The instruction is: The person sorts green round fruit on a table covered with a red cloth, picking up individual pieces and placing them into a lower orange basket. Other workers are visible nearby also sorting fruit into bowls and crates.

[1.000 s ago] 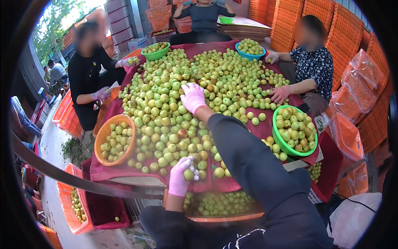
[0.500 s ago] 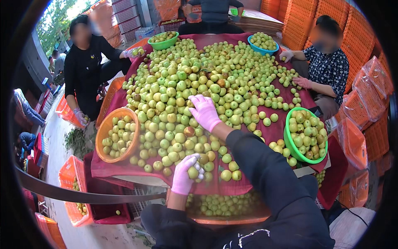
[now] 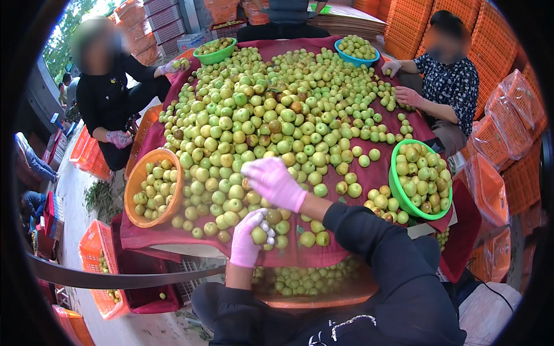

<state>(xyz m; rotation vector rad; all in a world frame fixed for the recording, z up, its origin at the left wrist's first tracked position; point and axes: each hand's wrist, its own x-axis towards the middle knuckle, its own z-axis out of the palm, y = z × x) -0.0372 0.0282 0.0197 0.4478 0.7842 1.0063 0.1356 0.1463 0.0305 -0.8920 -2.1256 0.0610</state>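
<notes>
A heap of green jujubes [image 3: 242, 124], some with brown patches, covers the dark red cloth [image 3: 323, 254] on the table before me. My left hand [image 3: 246, 241], in a pink glove, is closed around a green jujube [image 3: 259, 235] at the near edge of the heap. Just above and to the right of it, my right hand [image 3: 276, 181], also pink-gloved, is over the jujubes. Its fingers point left and are smeared by motion, so whether they grip a fruit does not show.
An orange basin [image 3: 130, 193] of jujubes tilts at the left; a green basin [image 3: 398, 187] stands at the right. Two co-workers [image 3: 441, 78] [image 3: 107, 86] sit at the sides, another at the far end. Below the near edge lies an orange container [image 3: 323, 302] of jujubes.
My right hand has moved nearer, toward my left hand. My left hand still holds a jujube in about the same place. The whole view has shifted slightly.
</notes>
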